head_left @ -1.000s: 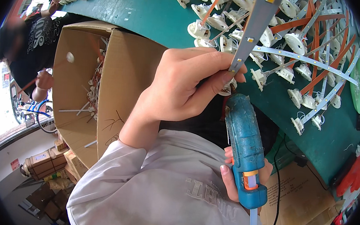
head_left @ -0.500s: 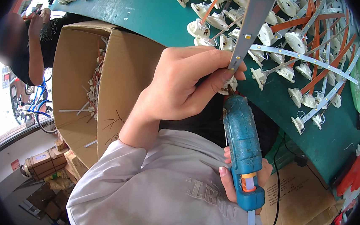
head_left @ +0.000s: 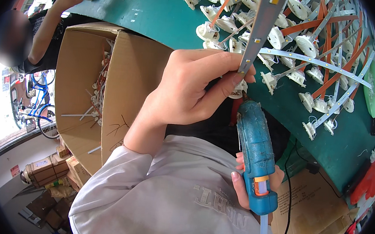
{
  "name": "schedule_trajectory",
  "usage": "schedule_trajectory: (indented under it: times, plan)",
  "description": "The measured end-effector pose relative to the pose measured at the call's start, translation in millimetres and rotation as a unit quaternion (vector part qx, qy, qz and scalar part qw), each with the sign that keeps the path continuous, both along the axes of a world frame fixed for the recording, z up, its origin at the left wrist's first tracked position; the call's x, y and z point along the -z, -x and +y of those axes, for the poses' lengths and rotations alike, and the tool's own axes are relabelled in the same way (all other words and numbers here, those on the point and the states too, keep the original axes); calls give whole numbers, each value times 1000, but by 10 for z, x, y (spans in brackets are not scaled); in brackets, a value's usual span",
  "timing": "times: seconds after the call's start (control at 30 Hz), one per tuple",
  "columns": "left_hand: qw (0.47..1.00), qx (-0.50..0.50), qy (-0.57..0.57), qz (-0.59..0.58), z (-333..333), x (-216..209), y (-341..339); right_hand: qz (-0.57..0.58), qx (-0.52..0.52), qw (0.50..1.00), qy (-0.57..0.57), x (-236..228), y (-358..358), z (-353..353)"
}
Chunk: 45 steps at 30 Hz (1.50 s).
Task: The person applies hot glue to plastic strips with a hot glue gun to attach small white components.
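Observation:
Between the thumb and fingers of my left hand (head_left: 189, 88) is the lower end of an LED strip (head_left: 259, 32), a narrow light-coloured band with small yellow chips, held upright. A white round lamp cap (head_left: 239, 89) shows just under those fingers, partly hidden by them. My right hand (head_left: 240, 187) is wrapped round a blue hot glue gun (head_left: 256, 144), mostly hidden behind it. The gun's nozzle points up and sits close to the cap; whether it touches cannot be made out. A translucent glue stick (head_left: 263, 233) sticks out of the gun's rear.
Many white lamp caps with wires and strips (head_left: 307, 45) cover the green table (head_left: 152, 11). A large cardboard box (head_left: 134, 69) holding strips stands at left. A black cable (head_left: 288, 199) hangs at right. Another person's arm (head_left: 56, 23) reaches over the table's far left.
The glue gun has shifted slightly right and down, its nozzle drawing away from the cap. My left hand stays nearly still. The other person's arm has stretched toward the table.

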<state>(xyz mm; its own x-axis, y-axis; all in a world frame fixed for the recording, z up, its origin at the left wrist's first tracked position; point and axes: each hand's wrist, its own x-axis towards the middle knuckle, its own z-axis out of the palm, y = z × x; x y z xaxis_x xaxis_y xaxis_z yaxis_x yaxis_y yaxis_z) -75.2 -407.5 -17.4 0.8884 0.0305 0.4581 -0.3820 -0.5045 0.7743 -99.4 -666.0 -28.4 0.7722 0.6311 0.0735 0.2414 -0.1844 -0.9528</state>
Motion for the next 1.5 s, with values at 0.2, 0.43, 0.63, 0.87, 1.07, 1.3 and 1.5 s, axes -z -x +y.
schedule_trajectory:
  times: [0.2, 0.43, 0.63, 0.87, 1.07, 1.3, 1.5]
  plan:
    - [1000, -3, -5, -3, -4, -24, -2, -32, 4, 999, -5, 9, -34, 27]
    - [1000, 1, -10, 17, -1, -63, -1, -2, 12, 1000, 10, 33, -35, 32]
    - [999, -10, 21, 27, -14, -49, 8, -31, -8, 999, 4, 59, -41, -31]
    - [999, -12, 21, 48, -25, -64, -24, -19, -34, 995, 92, -171, -129, -53]
    - [999, -5, 25, 46, 1, -104, -32, 96, -64, 993, 23, -105, -151, -229]
    - [996, -1, 78, 36, 260, -330, 38, 172, -232, 870, -401, 68, -817, -1125]
    - [986, -65, 147, -33, 680, -748, -185, 146, -44, 833, -532, 341, -1104, -1720]
